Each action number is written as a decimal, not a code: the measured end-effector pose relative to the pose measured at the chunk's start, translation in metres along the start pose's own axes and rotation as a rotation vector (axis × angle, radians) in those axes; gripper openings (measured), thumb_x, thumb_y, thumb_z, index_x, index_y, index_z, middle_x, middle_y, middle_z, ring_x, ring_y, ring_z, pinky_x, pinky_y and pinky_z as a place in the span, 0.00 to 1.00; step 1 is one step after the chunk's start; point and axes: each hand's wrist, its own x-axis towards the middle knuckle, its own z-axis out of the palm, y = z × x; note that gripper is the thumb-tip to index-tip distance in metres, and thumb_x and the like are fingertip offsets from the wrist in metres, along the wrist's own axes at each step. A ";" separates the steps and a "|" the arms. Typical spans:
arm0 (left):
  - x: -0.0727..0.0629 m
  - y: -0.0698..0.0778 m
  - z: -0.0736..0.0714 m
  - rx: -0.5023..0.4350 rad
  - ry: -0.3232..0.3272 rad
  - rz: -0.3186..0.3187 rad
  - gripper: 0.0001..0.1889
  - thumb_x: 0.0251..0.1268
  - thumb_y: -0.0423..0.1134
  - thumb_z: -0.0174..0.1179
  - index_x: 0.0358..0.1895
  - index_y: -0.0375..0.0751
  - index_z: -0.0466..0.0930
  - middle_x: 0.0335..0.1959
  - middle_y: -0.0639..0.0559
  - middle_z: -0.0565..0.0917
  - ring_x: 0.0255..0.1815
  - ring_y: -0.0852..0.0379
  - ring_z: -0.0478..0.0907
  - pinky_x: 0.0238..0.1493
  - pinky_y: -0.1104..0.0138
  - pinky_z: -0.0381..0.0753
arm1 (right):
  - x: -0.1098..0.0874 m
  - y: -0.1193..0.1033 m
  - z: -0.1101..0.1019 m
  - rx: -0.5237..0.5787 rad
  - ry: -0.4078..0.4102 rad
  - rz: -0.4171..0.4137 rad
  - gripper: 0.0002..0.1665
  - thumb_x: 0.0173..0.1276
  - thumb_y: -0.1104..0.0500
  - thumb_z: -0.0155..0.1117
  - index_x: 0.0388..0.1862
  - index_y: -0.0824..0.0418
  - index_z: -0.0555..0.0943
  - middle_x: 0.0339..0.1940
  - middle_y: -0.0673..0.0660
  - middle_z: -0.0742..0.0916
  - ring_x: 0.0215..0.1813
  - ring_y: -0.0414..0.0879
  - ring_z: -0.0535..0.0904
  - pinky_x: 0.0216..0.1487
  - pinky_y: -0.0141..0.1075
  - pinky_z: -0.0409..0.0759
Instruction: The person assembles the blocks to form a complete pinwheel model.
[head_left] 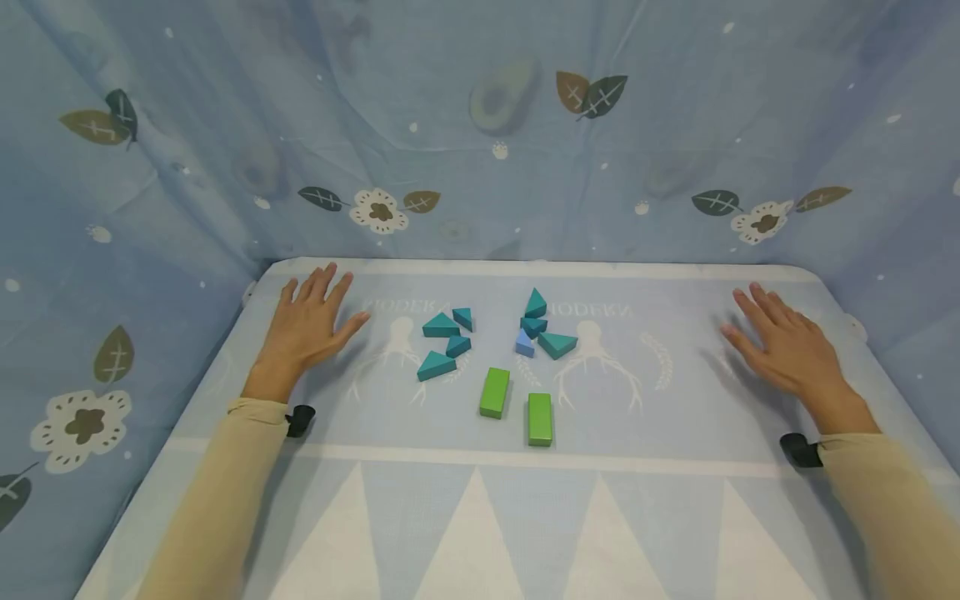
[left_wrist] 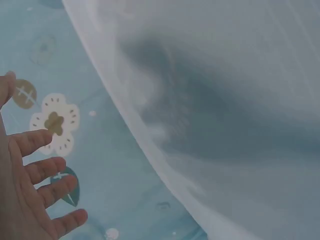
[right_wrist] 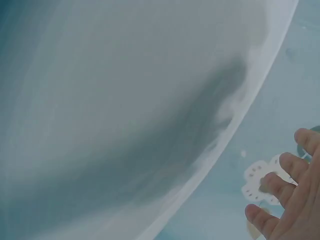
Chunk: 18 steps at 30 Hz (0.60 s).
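Observation:
In the head view my left hand (head_left: 303, 327) is over the left side of the table, fingers spread and holding nothing. My right hand (head_left: 787, 346) is over the right side, also spread and holding nothing. Between them lie two green rectangular blocks (head_left: 494, 393), set side by side at a slight angle. Behind these, several teal triangular blocks (head_left: 437, 365) form a loose group on the left. A second group on the right has teal triangular blocks (head_left: 557, 344) and one smaller blue triangular block (head_left: 524, 342). Both wrist views show spread fingers above the table, each hand casting a shadow.
A pale patterned cloth covers the table (head_left: 465, 517), with white triangles along its front part. Blue printed fabric (head_left: 450, 100) with flowers and leaves hangs behind and at the sides. Each wrist wears a small black device (head_left: 301, 421).

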 end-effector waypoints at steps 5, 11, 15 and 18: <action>-0.001 0.017 -0.005 -0.052 0.069 0.049 0.36 0.73 0.58 0.48 0.75 0.38 0.59 0.75 0.35 0.59 0.73 0.34 0.59 0.71 0.40 0.55 | 0.001 -0.022 0.003 0.031 0.016 -0.035 0.42 0.78 0.38 0.43 0.81 0.55 0.46 0.81 0.62 0.50 0.79 0.65 0.47 0.68 0.69 0.50; -0.005 0.057 -0.014 -0.123 0.200 0.206 0.32 0.71 0.52 0.57 0.71 0.37 0.67 0.71 0.37 0.67 0.67 0.36 0.67 0.67 0.43 0.64 | 0.000 -0.069 0.010 0.054 0.082 -0.181 0.39 0.74 0.45 0.55 0.77 0.61 0.60 0.78 0.64 0.62 0.76 0.66 0.57 0.67 0.66 0.58; -0.005 0.085 -0.015 -0.152 0.225 0.318 0.29 0.70 0.50 0.58 0.69 0.38 0.69 0.69 0.39 0.71 0.67 0.39 0.69 0.66 0.45 0.67 | 0.001 -0.101 0.017 0.029 0.150 -0.318 0.38 0.71 0.48 0.61 0.74 0.62 0.65 0.75 0.65 0.67 0.74 0.65 0.63 0.67 0.62 0.63; -0.005 0.103 -0.013 -0.168 0.226 0.386 0.28 0.70 0.49 0.58 0.68 0.38 0.71 0.67 0.40 0.72 0.66 0.41 0.71 0.67 0.47 0.68 | 0.003 -0.119 0.023 0.009 0.182 -0.381 0.38 0.68 0.50 0.64 0.73 0.62 0.66 0.74 0.64 0.69 0.73 0.63 0.64 0.67 0.59 0.64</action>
